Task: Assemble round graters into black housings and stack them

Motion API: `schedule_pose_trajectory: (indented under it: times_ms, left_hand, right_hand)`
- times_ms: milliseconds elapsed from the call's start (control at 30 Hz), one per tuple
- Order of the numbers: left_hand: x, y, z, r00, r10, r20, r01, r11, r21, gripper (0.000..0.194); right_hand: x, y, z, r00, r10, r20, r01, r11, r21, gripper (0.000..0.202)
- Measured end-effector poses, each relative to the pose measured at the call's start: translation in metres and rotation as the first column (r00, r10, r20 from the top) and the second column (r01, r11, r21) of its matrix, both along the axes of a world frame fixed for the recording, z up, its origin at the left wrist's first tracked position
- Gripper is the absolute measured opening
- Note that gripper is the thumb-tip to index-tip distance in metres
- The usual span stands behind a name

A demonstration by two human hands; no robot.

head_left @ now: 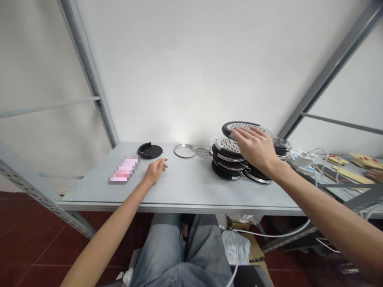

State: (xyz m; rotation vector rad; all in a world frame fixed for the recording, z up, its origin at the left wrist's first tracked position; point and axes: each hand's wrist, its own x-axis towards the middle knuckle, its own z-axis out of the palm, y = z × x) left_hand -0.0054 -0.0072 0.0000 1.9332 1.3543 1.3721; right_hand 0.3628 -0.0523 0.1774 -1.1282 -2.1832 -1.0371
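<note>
"Two hands over the worktop (188, 187), yeah? Where's the R hand (255, 148)?"

"Up by the top disc (241, 125), the round one w/ lots of holes and some black on its edge. The hand's in front of it and hides a good bit."

"Are the fingers (241, 134) holding on?"

"Can't tell. They're pretty straight, w/ the back of the hand up, and they cover the disc's near side. Grip or just a light touch, no idea."

"What's the disc on?"

"It's up over a pile (229, 163) of round black + silver discs, R side of the worktop. It's higher than the front ones. Can't see what's under it b/c the hand's in the way."

"K. And the L hand (154, 171)?"

"Abt L of the middle. Fingers half bent, loosely open, nothing seen in them. A black round tray (151, 151) is just behind it, near but apart. Top disc's well off to the R."

"What else?"

"Flat silver plate (184, 151) at the back, then a mesh disc (204, 152) right next to it, then the pile. Pink blurry thing (124, 169) on the L. Another person's hand (375, 175) at the R edge, by yellow strips (353, 174)."
</note>
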Motion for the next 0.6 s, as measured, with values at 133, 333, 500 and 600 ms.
schedule_pose_trajectory:
  times_ms: [133, 333, 500, 600]
  left_hand:
    - [-0.001, 0.001, -0.002, 1.0, -0.005, 0.001, 0.005, 1.0, -0.024, 0.053]
    - [-0.002, 0.005, -0.007, 1.0, -0.007, 0.008, 0.007, 0.999, -0.044, 0.051]
    - [-0.003, 0.006, -0.007, 1.0, -0.01, 0.014, 0.011, 0.998, -0.054, 0.054]
    - [-0.003, 0.006, -0.007, 1.0, -0.016, 0.026, 0.017, 0.999, -0.051, 0.056]
  right_hand:
    - [0.003, 0.009, -0.018, 0.997, -0.039, 0.07, 0.044, 0.997, -0.071, 0.042]
    - [-0.001, 0.015, -0.036, 0.997, -0.043, 0.068, 0.051, 0.992, -0.118, 0.042]
    - [-0.003, 0.017, -0.035, 0.996, -0.064, -0.066, 0.053, 0.986, -0.157, 0.035]
    - [-0.002, 0.018, -0.035, 0.988, -0.071, -0.133, 0.042, 0.976, -0.213, 0.035]
